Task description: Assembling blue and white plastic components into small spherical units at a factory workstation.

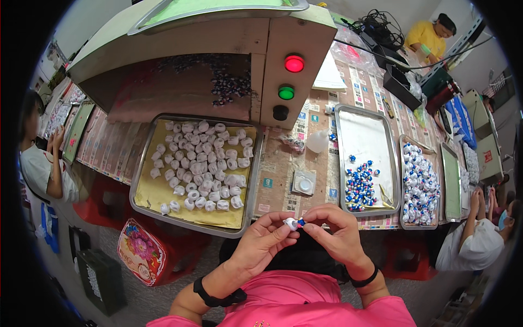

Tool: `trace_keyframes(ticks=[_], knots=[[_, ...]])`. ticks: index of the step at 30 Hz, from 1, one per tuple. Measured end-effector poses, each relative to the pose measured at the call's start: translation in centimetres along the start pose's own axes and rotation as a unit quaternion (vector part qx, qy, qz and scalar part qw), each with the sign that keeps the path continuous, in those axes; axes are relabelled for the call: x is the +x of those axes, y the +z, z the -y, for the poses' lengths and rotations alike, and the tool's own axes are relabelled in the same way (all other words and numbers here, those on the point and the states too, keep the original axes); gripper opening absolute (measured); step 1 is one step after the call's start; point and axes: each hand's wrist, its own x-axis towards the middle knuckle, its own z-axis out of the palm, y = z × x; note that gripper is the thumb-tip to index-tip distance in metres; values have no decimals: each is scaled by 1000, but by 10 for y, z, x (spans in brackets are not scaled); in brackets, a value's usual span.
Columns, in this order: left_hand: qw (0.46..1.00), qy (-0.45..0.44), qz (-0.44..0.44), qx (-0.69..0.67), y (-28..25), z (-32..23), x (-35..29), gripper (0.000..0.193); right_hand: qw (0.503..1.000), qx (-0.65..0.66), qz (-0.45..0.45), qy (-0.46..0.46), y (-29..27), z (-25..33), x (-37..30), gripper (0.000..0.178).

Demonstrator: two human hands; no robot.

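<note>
Pinching small white moulded figure with blue-and-red end (294, 222) between fingers of my left hand (261, 245) and right hand (335, 237), just off surface's near edge. Both grips narrow, closed on it. Judge it light, rigid, smooth, small enough to slip; best held by white body. Metal tray of plain white figures on yellow sheet (143, 169) toward left edge; tray of blue-painted figures (342, 163) toward right.

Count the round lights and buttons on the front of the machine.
3, stacked in a column on the machine's front panel: red light on top, green light in the middle, black button lowest.
</note>
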Motion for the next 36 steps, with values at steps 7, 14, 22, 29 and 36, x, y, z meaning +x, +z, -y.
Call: trace_keyframes(ticks=[7, 14, 22, 29, 36], knots=[[1000, 1, 1, 17, 1, 5, 2, 27, 999, -7, 23, 31, -6, -1, -3, 15], [998, 17, 7, 61, 2, 8, 0, 25, 996, -45, 19, -72, -9, -2, -4, 19], [995, 10, -8, 102, 8, 10, -2, 25, 997, -41, 23, -57, -13, -4, -11, 18], [993, 20, -17, 114, 7, 14, -5, 33, 998, 23, 38, -35, -20, -4, -14, 13], [986, 7, 20, 163, 27, 0, -3, 56, 963, -157, -216, -28, -95, -11, -24, 11]])
